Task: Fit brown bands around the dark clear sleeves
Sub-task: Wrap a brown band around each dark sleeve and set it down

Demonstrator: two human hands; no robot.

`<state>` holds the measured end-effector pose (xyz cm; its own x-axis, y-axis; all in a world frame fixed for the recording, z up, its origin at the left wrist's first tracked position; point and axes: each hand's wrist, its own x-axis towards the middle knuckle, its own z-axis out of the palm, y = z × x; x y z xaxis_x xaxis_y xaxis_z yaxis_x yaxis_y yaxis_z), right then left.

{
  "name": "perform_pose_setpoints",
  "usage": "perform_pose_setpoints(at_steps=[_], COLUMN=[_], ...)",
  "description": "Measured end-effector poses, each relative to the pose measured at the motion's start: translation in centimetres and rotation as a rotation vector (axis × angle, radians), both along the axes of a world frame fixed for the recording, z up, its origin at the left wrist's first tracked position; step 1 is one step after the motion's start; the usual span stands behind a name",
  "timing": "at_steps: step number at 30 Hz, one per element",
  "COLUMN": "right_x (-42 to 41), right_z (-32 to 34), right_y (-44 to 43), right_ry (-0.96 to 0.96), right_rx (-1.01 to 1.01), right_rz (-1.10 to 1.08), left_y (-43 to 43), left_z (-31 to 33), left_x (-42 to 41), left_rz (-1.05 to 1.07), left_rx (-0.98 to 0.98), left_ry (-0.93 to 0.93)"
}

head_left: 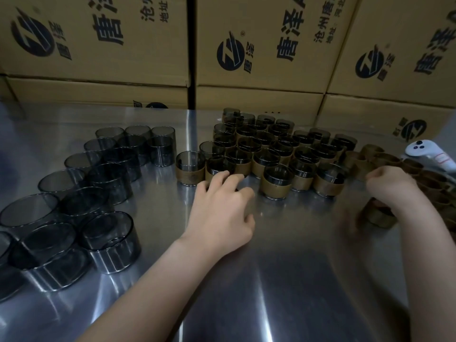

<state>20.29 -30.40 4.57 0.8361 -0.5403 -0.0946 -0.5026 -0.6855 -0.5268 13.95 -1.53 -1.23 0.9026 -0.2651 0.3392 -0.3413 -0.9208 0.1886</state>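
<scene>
Left hand point(222, 208) is laying curled fingers on front banded sleeve point(218, 169), probably parking it with finished ones; grip unclear. Right hand point(389, 185) is clenching at loose brown bands point(372, 150), hold unclear. Bare sleeves point(108, 178) are waiting left on counter point(283, 267).

Bare dark clear sleeves point(108, 245) upright left; banded sleeves point(277, 185) clustered centre; loose brown bands point(370, 151) right.
</scene>
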Motion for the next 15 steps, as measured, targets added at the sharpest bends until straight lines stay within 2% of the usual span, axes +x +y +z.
perform_pose_setpoints(at_steps=[6,9,12,15], right_x=[-0.52,-0.97,-0.89,-0.42], right_z=[0.39,0.54,0.67,0.53], right_y=[0.25,0.07,-0.26,-0.38], right_ry=[-0.138,-0.172,-0.115,0.045], right_rx=[0.177,0.103,0.045,0.019], right_rz=[-0.031,-0.026,-0.033,-0.033], left_y=[0.20,0.22,0.14,0.13], left_z=[0.18,0.29,0.29,0.12], left_x=[0.02,-0.09,-0.13,-0.14], left_rz=[0.051,0.035,0.023,0.004], left_rx=[0.039,0.040,0.012,-0.124], left_ry=[0.028,0.029,0.022,0.004])
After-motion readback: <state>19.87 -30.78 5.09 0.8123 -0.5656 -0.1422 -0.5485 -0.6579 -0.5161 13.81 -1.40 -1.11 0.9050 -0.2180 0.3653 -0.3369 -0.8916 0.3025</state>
